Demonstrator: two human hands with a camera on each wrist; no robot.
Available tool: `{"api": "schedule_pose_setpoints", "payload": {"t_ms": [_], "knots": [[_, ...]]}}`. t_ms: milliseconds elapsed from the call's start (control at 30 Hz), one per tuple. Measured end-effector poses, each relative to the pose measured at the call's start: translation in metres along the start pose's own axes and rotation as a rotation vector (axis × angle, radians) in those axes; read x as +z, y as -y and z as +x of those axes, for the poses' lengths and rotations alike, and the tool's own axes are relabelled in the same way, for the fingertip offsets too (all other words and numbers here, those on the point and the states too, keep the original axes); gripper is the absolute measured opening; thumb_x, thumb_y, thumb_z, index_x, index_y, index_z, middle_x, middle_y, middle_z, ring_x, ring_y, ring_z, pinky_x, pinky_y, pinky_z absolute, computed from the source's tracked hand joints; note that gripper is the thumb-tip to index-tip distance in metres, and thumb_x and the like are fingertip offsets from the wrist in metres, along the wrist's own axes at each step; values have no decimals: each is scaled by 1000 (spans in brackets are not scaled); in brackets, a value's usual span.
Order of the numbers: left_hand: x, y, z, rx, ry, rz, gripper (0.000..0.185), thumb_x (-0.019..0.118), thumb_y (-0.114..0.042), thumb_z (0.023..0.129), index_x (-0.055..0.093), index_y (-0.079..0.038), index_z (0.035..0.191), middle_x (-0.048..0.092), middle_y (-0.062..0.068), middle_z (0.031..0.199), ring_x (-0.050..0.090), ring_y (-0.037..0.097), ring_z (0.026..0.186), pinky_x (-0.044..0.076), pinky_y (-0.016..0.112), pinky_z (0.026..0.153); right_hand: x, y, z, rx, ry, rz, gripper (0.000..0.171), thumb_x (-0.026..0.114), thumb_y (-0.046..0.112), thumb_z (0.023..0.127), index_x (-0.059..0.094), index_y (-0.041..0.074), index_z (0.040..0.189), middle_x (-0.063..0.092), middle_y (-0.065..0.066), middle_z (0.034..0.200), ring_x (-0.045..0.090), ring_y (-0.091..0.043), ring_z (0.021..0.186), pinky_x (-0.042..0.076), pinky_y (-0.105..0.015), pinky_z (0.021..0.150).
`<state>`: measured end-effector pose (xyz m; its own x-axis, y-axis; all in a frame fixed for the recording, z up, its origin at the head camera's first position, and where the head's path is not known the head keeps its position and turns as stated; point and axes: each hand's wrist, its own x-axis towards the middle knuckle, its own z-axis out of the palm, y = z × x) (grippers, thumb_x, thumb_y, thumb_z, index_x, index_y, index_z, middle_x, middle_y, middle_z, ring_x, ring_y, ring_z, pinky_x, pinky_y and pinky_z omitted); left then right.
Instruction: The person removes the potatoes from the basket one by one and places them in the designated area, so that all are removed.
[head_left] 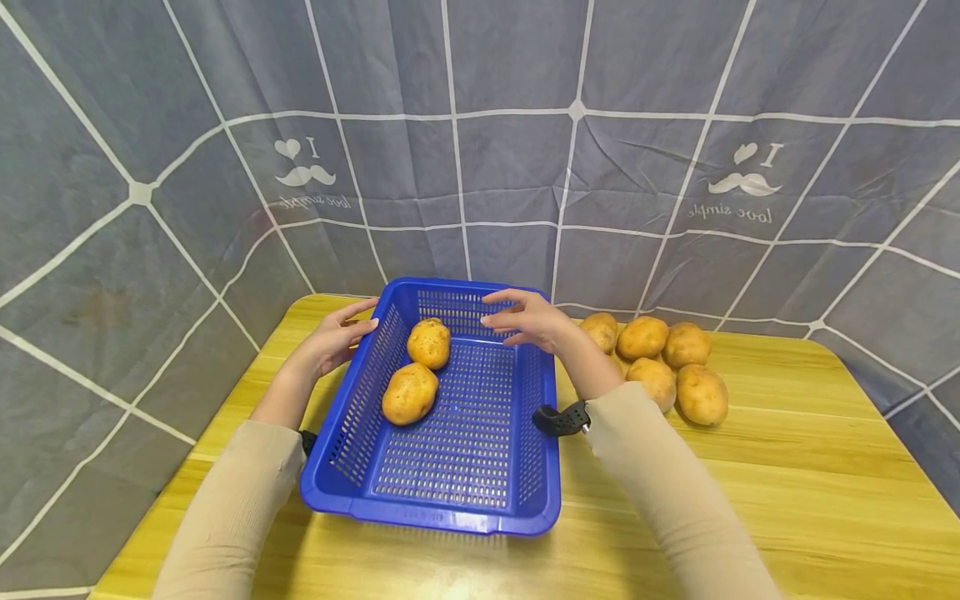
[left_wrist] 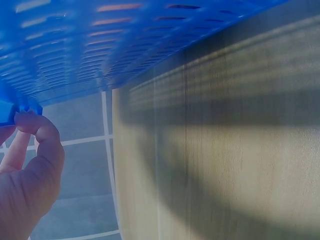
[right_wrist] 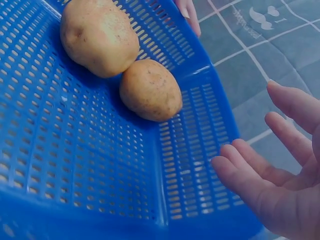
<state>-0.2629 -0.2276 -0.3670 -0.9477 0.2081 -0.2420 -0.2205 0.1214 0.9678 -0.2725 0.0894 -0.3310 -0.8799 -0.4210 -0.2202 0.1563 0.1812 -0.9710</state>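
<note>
A blue plastic basket point(head_left: 442, 467) with slotted walls stands in the middle of the table. Two potatoes, one point(head_left: 410, 393) nearer and one point(head_left: 429, 343) farther, lie side by side along its left wall. My left hand point(head_left: 330, 343) grips the left rim near the far corner, its thumb right at the edge in the left wrist view. Over the basket's far right part hovers my right hand point(head_left: 528, 321), fingers spread and loosely bent. In the right wrist view that hand point(right_wrist: 280, 175) holds nothing, and both potatoes point(right_wrist: 150, 91) show beyond its fingertips.
Right of the basket, several potatoes point(head_left: 701, 394) lie grouped on the wooden table point(head_left: 810, 467); my right forearm partly covers the nearest ones. A grey curtain point(head_left: 510, 167) with white lines hangs behind the table. A black strap point(head_left: 561, 419) circles my right wrist.
</note>
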Motion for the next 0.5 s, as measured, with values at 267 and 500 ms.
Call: {"api": "schedule_pose_setpoints", "payload": {"t_ms": [267,500], "knots": [[0,1,0,-9,4,-13,60,52,-16,96,23,-13,149,46,10,118,58,9,90,51,24,78,20,-5,17,77,-28,26,53,64,4,85,45,0,135,47,-24,131,43,-45,121,38,-54,96],[-2,1,0,-3,11,-18,60,51,-16,97,23,-14,149,48,7,116,58,9,91,51,24,79,40,-7,31,150,-58,10,52,67,7,84,49,5,133,46,-17,136,46,-41,121,43,-50,93]]}}
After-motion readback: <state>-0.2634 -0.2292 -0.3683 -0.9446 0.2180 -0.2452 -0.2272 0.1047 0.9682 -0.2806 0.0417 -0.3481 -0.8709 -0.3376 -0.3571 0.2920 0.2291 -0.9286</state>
